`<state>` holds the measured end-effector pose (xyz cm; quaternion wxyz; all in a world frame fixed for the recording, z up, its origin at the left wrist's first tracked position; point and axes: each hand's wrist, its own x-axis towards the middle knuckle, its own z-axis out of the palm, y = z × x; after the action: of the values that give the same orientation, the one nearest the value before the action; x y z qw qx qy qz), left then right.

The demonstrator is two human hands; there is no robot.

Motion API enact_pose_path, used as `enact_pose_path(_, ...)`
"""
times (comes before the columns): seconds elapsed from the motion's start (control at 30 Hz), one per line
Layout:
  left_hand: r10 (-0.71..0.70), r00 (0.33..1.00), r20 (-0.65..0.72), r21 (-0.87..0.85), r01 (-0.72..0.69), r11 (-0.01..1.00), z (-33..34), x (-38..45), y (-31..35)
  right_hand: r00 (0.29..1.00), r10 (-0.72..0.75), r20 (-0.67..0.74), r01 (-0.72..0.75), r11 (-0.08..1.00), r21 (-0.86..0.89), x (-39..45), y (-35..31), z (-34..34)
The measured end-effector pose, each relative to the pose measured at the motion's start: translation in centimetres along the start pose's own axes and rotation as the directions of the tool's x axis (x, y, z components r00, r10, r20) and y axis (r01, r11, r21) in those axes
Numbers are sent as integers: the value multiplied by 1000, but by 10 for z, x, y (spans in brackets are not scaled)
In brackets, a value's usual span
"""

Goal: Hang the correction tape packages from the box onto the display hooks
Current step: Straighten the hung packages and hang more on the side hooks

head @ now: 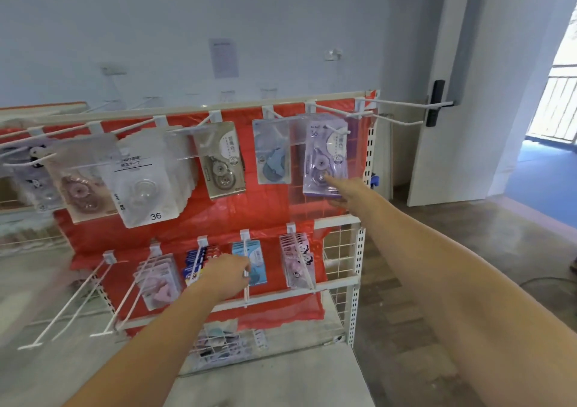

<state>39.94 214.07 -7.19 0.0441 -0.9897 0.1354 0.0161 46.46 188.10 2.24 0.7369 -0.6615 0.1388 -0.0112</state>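
Display rack (281, 107), red backing, two rows of white hooks. L to R:

Top row, far L edge: pkgs motion-blurred, cut by frame; one w/ black-white character (37, 169), details unreadable. Next a brownish tape pkg (78, 188), then a thick stack of clear pkgs (146, 182), "36" on the front one, at the stack's lower edge. Mid: beige pkg (221, 160) hanging tilted. Then blue pkg (271, 153). Top R corner: purple correction tape pkg (324, 157) on its hook, "36" at top L of card. Two bare hooks (406, 104) stick out past the rack's R edge.

Bottom row: two bare long hooks (78, 300) at L, then pink pkgs (159, 281), dark blue pkgs (196, 266) partly hidden behind the left hand (224, 278), light blue pkgs (256, 263), pink/white panda-print pkgs (296, 260) at R.

Left hand: at the bottom-row hook carrying the light blue pkgs, fingers curled twd hook rod. Seen from back of hand, so grip on rod vs. pkg – can't tell.

Right hand (343, 188): arm stretched to top R corner, fingers (327, 177) touching lower front of the purple pkg, thumb under its bottom edge. Looks like a pinch but fingertip detail is small/blurred.

Below rack: wire basket (218, 350) w/ mixed pkgs, contents hard to make out. No box visible.
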Motion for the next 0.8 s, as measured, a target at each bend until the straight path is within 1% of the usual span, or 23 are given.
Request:
enact_pose_path(0.17,-43,999,4,19,43,999,-12,-27,-26,999,54,-1,-54,992,-115,-19,27,16)
enact_pose_path(0.23,-61,998,4,18,61,998,-17,-41,-36,998,65,-13,-66,993,-101,-32,34,28)
enact_pose_path(0.33,-70,997,-17,-40,69,997,-22,-62,-54,998,57,6,-56,993,-103,-58,40,55)
enact_pose_path(0.4,-72,996,-44,-94,67,993,-20,-80,-65,999,32,8,-31,986,-161,-76,46,74)
enact_pose_path(0.5,-51,997,-64,-113,44,993,-10,-112,-78,998,-32,58,49,944,-325,-108,68,106)
enact_pose_path(0.57,-25,999,-47,-104,20,994,1,-134,-86,992,-85,96,119,889,-442,-135,86,130)
enact_pose_path(0.6,-15,999,-35,-105,11,994,8,-145,-91,984,-126,129,175,844,-507,-151,96,142)
enact_pose_path(0.67,-9,1000,-4,-125,9,992,22,-166,-99,957,-169,235,284,710,-645,-182,120,162)
enact_pose_path(0.73,6,1000,30,-134,-2,991,40,-184,-108,935,-141,326,344,590,-730,-204,149,175)
enact_pose_path(0.8,10,998,66,-139,0,990,63,-198,-118,928,-82,362,351,512,-784,-219,181,183)
